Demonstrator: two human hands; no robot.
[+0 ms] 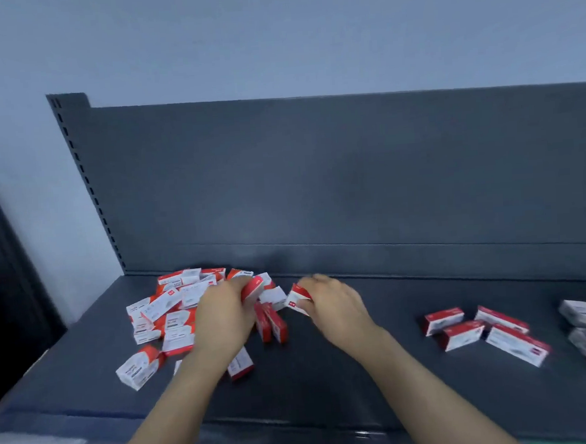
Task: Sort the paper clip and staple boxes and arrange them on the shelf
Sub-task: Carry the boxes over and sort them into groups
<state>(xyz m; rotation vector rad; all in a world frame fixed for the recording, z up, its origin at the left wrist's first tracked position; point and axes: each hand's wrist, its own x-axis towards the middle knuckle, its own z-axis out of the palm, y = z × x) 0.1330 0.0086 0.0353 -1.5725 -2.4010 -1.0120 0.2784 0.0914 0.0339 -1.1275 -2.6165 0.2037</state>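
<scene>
Left hand (223, 315) grips a red-and-white box (253, 288) over the loose pile (167, 315) on the shelf (328, 374). Right hand (336, 305) pinches a second box (297, 298). Grouped boxes (480, 330) lie farther right.

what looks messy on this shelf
The pile of red and white boxes at the left of the shelf is jumbled, overlapping at all angles, with a stray box in front. The left hand grips a red box, the right hand a second box. Boxes at right lie askew.
</scene>
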